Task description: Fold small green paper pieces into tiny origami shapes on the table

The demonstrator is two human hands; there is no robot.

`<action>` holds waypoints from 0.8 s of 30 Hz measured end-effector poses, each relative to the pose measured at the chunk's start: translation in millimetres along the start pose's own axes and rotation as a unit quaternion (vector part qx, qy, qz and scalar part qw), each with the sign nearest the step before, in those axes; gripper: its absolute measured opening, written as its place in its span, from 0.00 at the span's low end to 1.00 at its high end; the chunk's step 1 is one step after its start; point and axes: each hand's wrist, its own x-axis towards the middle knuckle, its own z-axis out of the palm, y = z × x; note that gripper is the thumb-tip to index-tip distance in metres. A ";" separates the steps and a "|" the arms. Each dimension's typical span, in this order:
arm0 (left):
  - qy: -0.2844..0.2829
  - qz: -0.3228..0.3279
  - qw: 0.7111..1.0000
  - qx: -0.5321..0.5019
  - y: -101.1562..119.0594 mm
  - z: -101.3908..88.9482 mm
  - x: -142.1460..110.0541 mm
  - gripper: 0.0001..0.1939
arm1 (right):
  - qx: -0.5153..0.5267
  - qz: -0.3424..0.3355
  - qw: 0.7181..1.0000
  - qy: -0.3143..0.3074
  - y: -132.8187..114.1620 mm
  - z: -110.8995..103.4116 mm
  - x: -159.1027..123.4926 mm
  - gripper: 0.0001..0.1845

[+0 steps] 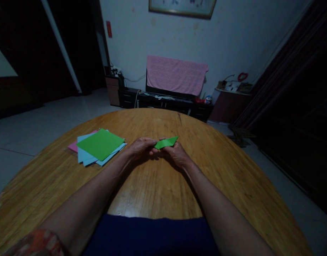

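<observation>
Green square paper [101, 144] tops a loose pile at 9 o'clock from my hands, with pale blue sheets [85, 155] and a pink sheet [74, 146] poking out beneath it, all flat on the wooden bench [155, 192]. A floral sleeve [37, 243] sits at 7 o'clock on my left forearm, and dark navy cloth [150, 236] fills 6 o'clock by the bench edge. My left hand [140, 147] and right hand [176, 154] are together, fingers almost meeting, both pinching a folded strip of green paper [165, 143] held just above the bench, its pointed end toward 2 o'clock. Far off at 12 o'clock, a pink towel [176, 74] hangs over something on a low black cabinet [163, 103]. Further right, at 2 o'clock, a wall shelf [229, 91] carries small clutter beneath a red heart-shaped ornament [242, 76].
</observation>
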 end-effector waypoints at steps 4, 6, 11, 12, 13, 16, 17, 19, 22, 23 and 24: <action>0.020 -0.006 1.000 0.010 1.5 1.5 -0.1 0.08 | 0.021 0.006 1.000 0.005 5.0 -1.4 4.4 0.22; 0.028 -0.012 0.999 0.012 3.1 2.1 -0.2 0.07 | 0.019 0.003 1.000 0.008 5.8 -1.0 4.3 0.22; 0.013 -0.017 1.000 -0.003 2.0 -1.9 1.3 0.06 | 0.028 0.000 1.000 0.007 6.1 0.2 2.7 0.20; 0.009 -0.013 1.000 -0.008 0.8 -3.1 1.9 0.06 | 0.024 -0.002 1.000 0.007 6.4 0.1 3.0 0.21; 0.010 -0.007 1.000 -0.013 -0.4 -4.0 2.5 0.06 | 0.017 -0.004 1.000 0.009 7.0 -0.1 3.6 0.21; 0.024 0.006 1.000 -0.016 -2.6 -4.5 3.1 0.07 | -0.013 -0.027 0.999 0.035 9.7 -1.0 6.6 0.19; 0.032 0.010 0.999 -0.016 -2.8 -3.9 2.9 0.07 | -0.025 -0.041 0.998 0.048 11.0 -1.4 7.8 0.18; 0.044 0.014 0.999 -0.012 -2.9 -2.7 2.6 0.07 | -0.050 -0.064 0.995 0.065 13.8 -2.2 9.9 0.15; 0.051 0.019 0.999 0.005 -4.1 -2.6 3.4 0.08 | -0.077 -0.078 0.992 0.070 18.5 -3.5 11.9 0.12; 0.053 0.017 0.998 0.019 -5.1 -3.2 4.1 0.09 | -0.082 -0.078 0.991 0.066 19.7 -4.3 12.2 0.12; 0.057 0.016 0.998 0.038 -6.3 -3.9 5.0 0.09 | -0.086 -0.078 0.991 0.062 20.5 -5.4 12.2 0.12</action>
